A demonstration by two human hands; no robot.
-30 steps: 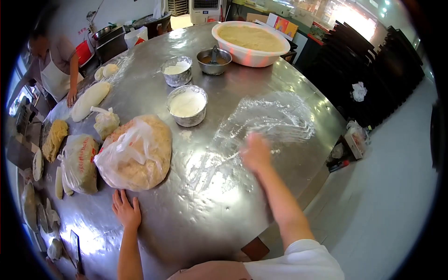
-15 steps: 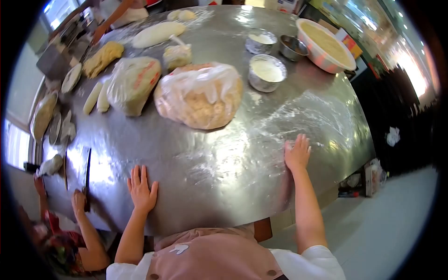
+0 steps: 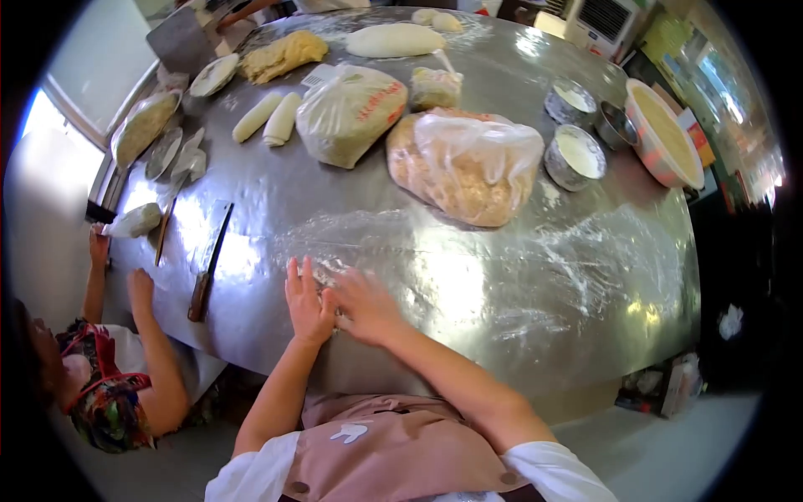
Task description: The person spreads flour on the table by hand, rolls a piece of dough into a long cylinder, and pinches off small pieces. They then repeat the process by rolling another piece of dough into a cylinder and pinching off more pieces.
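Observation:
My left hand [image 3: 309, 303] rests near the front of the metal table [image 3: 376, 251], fingers spread apart and pointing away from me, with nothing in it. Close beside it on the right, my right hand [image 3: 365, 308] is blurred by motion, its fingertips hard to make out. White flour dust [image 3: 322, 269] lies around the fingers of both hands. Farther back stands a large lump of tan dough [image 3: 464, 171] partly covered by clear plastic. A plastic bag with red print [image 3: 351, 115] sits to its left.
A knife [image 3: 211, 263] and a thin stick [image 3: 165, 234] lie at the left, near a person [image 3: 125, 385] at the table's edge. Pale dough rolls [image 3: 283, 120], yellow dough [image 3: 284, 56] and a long white dough [image 3: 395, 40] are farther back. Flour bowls [image 3: 575, 157] and a large basin [image 3: 665, 134] stand right.
My right hand has come left across the table to beside my left hand. The view has turned left. The other person's hand has come off the knife.

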